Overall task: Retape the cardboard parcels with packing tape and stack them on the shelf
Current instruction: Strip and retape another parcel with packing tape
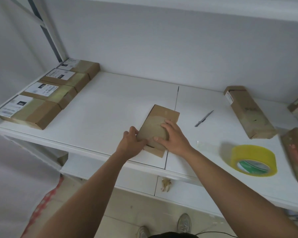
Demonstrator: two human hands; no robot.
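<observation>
Cardboard parcel (159,123) sits near the front edge of the white shelf (110,100), roughly mid-way along, and both hands are on it. Left hand (130,143) grips the near-left corner; its fingers (133,130) are curled together round the edge w/ the thumb down by the loose front flap. Right hand (173,138) lies flat on top of the parcel, palm down. Its fingers (168,123) are only slightly spread & pressing on the shiny taped patch, thumb stretched left across the near end. So neither hand is lifting; both are clamped or pressed onto the same box, which rests on the shelf. A flap at the near end sticks out under the hands.

Yellow tape roll (253,160) lies on its side to the right, well apart from the hands, green inner core facing the front. A pen (204,118) lies between the parcel and a long box (249,112) further right. More parcels at the far right edge, partly cut off, approx two or three; can't tell exactly.

Along the left end of the shelf four taped boxes (46,95) w/ white labels stand in a row, touching one another, running from front to back corner. Below, the person's shoes (184,224) show on the floor.
</observation>
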